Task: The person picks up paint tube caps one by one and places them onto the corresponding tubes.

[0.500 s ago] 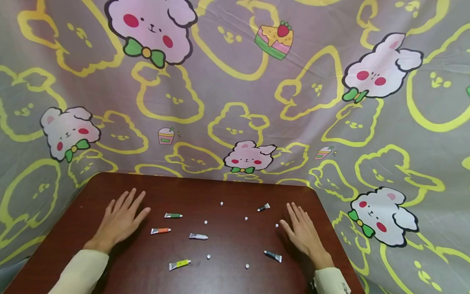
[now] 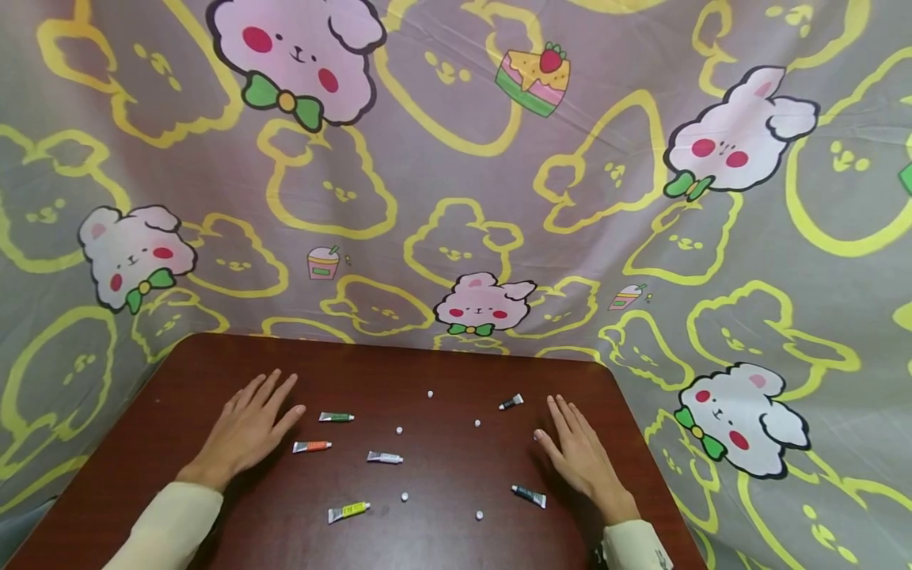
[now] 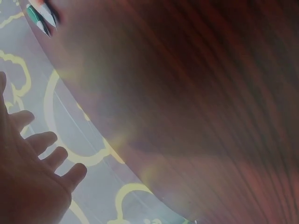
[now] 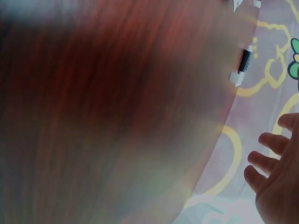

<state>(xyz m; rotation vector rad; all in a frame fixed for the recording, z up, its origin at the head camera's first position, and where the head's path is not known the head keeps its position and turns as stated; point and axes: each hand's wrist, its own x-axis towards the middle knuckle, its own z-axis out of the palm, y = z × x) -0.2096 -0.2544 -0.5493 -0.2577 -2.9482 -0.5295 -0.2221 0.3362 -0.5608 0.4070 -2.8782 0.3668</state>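
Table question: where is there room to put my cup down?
The table is bare along its back edge, behind the green tube and left hand. The middle, between both hands, is crowded with tubes and little white caps.

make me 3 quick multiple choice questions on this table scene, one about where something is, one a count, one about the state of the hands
1. Which paint tube lies nearest the left hand?
A. green tube
B. yellow tube
C. grey tube

2. How many paint tubes lie on the table?
A. four
B. six
C. nine

3. How are the two hands?
A. both gripping tubes
B. both flat on the table with straight fingers
C. one raised in a fist

Answers:
1. A, the green tube lies just beyond the left hand's fingertips, a little nearer than the orange tube.
2. B, green, orange, grey and yellow, plus two dark tubes near the right hand.
3. B, both palms rest on the wood and hold nothing.
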